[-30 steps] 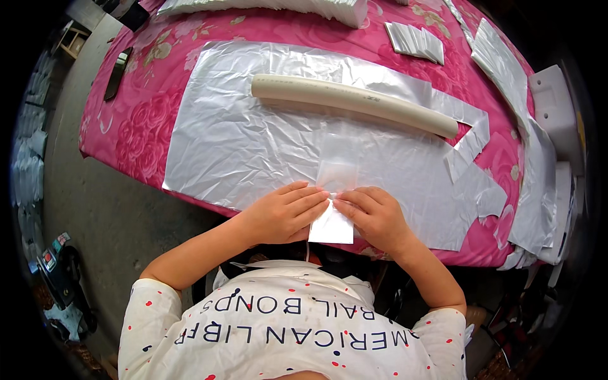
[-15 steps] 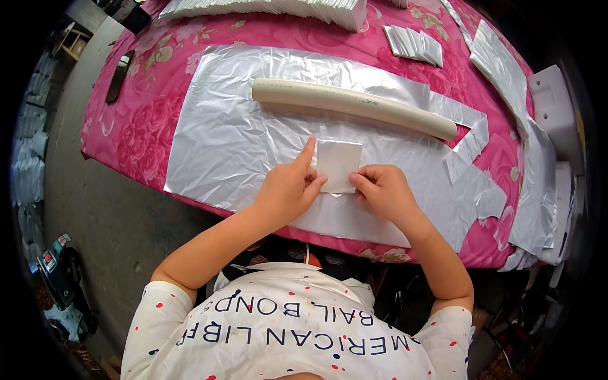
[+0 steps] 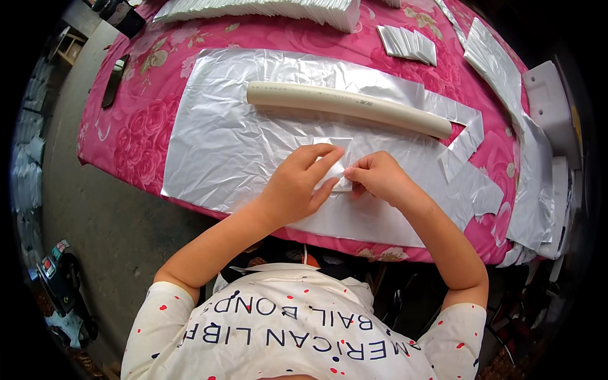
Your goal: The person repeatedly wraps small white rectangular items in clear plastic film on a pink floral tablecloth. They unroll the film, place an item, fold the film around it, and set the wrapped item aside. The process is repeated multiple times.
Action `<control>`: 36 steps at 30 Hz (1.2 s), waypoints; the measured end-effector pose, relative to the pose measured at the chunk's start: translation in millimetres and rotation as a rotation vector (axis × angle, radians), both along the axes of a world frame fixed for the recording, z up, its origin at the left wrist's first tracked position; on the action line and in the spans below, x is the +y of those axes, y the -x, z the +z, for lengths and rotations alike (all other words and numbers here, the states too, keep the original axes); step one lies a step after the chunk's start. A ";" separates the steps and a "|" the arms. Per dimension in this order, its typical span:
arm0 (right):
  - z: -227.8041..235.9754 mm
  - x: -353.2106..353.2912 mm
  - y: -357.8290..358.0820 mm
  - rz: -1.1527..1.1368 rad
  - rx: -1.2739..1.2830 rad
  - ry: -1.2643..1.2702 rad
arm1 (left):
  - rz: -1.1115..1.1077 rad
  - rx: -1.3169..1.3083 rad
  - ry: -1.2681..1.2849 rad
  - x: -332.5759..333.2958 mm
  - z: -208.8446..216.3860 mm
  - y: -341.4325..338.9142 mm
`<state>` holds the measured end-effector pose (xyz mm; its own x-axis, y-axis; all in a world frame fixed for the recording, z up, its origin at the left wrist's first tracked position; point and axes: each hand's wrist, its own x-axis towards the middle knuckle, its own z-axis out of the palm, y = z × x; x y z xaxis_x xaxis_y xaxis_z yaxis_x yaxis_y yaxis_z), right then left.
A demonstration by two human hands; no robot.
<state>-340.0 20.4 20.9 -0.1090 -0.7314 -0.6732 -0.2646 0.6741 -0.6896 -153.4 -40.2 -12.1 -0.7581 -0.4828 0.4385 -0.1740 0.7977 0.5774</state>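
Note:
A small folded square of silvery film (image 3: 332, 171) lies on a large crinkled silver sheet in front of me. My left hand (image 3: 294, 180) rests over its left part, with fingers stretched out and the index finger lying across it, thumb apart. At its right edge, my right hand (image 3: 379, 180) is closed in a pinch, thumb against fingers. Part of the square is hidden under my left fingers. Beyond it, a long cream plastic pipe (image 3: 348, 107) lies across the silver sheet (image 3: 212, 126).
A pink floral cloth (image 3: 142, 136) covers the table. A long row of folded pieces (image 3: 259, 9) and a small fanned stack (image 3: 408, 44) lie at the far side. Film strips (image 3: 497, 69) run down the right, beside a white foam box (image 3: 550, 101). A phone (image 3: 115, 81) lies at left.
My left index finger has come down from beside the square and now lies across it. The right hand has shifted slightly left, its pinch higher on the right edge.

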 end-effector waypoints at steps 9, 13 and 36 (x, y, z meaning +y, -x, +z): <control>-11.9 3.9 -0.6 0.032 0.048 0.068 | 0.026 -0.352 0.059 20.1 -20.3 28.0; -6.1 7.5 -4.6 0.006 0.091 0.067 | 0.025 -0.334 0.086 19.8 -26.3 29.9; -5.3 47.5 -58.1 0.510 0.016 0.859 | -0.126 -0.028 -0.561 59.5 11.2 -116.6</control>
<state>-281.9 67.9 15.6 0.3489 -0.9313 0.1048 -0.3966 -0.2480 -0.8838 -36.8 19.3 -0.9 -0.8325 -0.5409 0.1199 -0.1188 0.3857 0.9149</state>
